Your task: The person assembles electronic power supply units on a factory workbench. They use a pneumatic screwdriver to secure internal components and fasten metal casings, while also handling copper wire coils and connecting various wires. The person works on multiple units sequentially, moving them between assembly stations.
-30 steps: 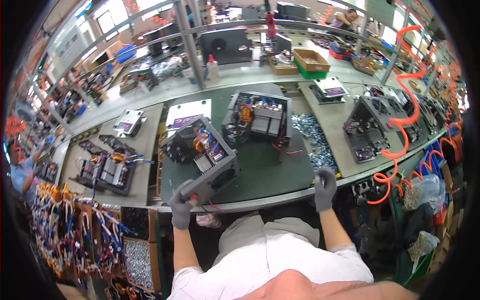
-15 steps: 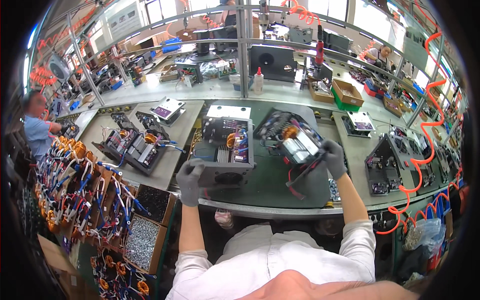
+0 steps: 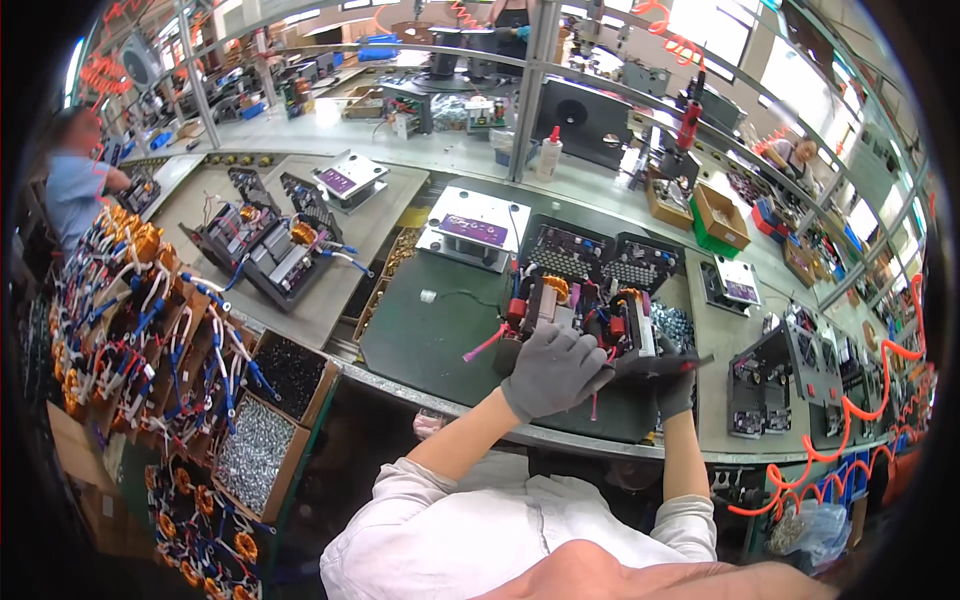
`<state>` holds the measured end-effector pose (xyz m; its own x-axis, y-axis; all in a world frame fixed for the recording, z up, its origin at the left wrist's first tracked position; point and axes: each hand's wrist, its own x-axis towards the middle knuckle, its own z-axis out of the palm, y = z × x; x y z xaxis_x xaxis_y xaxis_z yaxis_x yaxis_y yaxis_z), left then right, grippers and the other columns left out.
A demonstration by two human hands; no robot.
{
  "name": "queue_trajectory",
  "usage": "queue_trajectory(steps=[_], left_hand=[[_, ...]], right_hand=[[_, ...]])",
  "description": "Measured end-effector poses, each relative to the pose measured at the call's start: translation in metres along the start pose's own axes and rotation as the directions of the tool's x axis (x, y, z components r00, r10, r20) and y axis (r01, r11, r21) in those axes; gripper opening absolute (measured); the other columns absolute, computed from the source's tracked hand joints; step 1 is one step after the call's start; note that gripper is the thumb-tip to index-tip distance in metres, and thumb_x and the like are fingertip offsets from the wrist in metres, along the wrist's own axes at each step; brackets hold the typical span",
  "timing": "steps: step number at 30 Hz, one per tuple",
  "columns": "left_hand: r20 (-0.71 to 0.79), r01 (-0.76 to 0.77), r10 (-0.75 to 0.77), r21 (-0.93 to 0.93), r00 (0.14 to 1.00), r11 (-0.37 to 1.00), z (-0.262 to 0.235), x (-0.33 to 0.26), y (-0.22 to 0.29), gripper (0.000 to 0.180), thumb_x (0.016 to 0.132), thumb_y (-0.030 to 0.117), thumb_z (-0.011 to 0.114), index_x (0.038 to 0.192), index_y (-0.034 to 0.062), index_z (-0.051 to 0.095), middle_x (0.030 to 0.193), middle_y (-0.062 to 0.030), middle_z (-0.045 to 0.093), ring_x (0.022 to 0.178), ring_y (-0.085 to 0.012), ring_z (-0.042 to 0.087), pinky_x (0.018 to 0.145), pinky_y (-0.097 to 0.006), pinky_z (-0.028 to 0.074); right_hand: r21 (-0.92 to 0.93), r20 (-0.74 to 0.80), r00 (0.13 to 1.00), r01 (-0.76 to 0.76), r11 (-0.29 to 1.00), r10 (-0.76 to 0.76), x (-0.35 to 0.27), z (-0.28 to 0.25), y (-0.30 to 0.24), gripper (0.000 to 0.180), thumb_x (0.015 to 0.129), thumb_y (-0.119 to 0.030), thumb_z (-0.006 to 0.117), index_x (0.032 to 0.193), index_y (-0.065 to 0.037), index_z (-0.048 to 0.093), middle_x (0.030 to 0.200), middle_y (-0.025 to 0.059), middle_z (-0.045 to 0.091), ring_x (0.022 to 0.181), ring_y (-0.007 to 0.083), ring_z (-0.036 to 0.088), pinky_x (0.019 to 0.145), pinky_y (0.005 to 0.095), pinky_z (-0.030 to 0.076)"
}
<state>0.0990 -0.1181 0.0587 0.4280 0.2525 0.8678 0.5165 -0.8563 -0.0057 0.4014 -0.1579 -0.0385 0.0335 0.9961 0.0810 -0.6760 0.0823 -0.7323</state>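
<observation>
Electronics unit (image 3: pixel 548 298) sits right of the frame's centre, shifted away from the white plate (image 3: pixel 488 204) toward its twin (image 3: pixel 630 308). Left hand (image 3: pixel 555 372) covers its near edge, grip hidden; right hand (image 3: pixel 676 396) holds the twin's dark panel (image 3: pixel 655 367).

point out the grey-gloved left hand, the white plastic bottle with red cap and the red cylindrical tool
Grey-gloved left hand (image 3: pixel 552 374), head view: back of glove
White plastic bottle with red cap (image 3: pixel 548 160), head view: its white body
Red cylindrical tool (image 3: pixel 689 124), head view: its red body
</observation>
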Motion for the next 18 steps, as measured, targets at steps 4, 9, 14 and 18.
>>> queue_trajectory(steps=[4,9,14,18], left_hand=[[-0.071,-0.008,0.007,-0.012,0.997,1.0,-0.006,-0.002,-0.011,0.024,0.077,0.036,0.071,0.086,0.0182,0.058,0.086,0.003,0.06,0.075,-0.0152,0.057,0.08,-0.036,0.042],[-0.18,0.129,-0.113,0.085,0.977,0.988,-0.036,-0.012,-0.051,0.016,0.078,0.032,0.071,0.075,0.0216,0.06,0.079,0.0056,0.062,0.078,-0.0149,0.059,0.092,-0.04,0.04],[-0.354,0.304,-0.209,0.237,0.911,0.923,-0.069,-0.03,-0.06,0.011,0.078,0.02,0.069,0.086,0.0166,0.062,0.094,0.0003,0.064,0.092,-0.0212,0.06,0.103,-0.046,0.034],[-0.392,0.328,-0.241,0.172,0.888,0.929,-0.076,-0.062,-0.041,0.027,0.076,0.015,0.07,0.101,0.0105,0.062,0.107,-0.0073,0.062,0.098,-0.0267,0.059,0.095,-0.047,0.042]], right_hand=[[0.181,0.048,0.999,-0.025,0.983,0.017,-0.001,-0.023,0.031,0.068,0.092,-0.058,0.038,0.132,-0.003,0.048,0.119,0.0176,0.061,0.111,0.0302,0.057,0.098,0.0479,0.045],[0.1,-0.1,0.985,-0.13,0.986,0.14,0.039,-0.05,0.121,0.058,0.095,-0.038,0.046,0.145,-0.013,0.033,0.127,0.0145,0.055,0.11,0.0299,0.058,0.094,0.046,0.049],[-0.284,0.047,0.998,0.057,0.957,-0.046,0.066,0.019,0.165,0.056,0.095,-0.027,0.045,0.147,-0.013,0.029,0.127,0.0108,0.054,0.108,0.0232,0.059,0.087,0.0351,0.052],[-0.179,-0.067,0.996,-0.074,0.981,0.062,0.075,0.131,0.175,0.063,0.093,-0.025,0.052,0.149,-0.012,0.026,0.127,0.0094,0.055,0.102,0.0189,0.06,0.078,0.0276,0.053]])
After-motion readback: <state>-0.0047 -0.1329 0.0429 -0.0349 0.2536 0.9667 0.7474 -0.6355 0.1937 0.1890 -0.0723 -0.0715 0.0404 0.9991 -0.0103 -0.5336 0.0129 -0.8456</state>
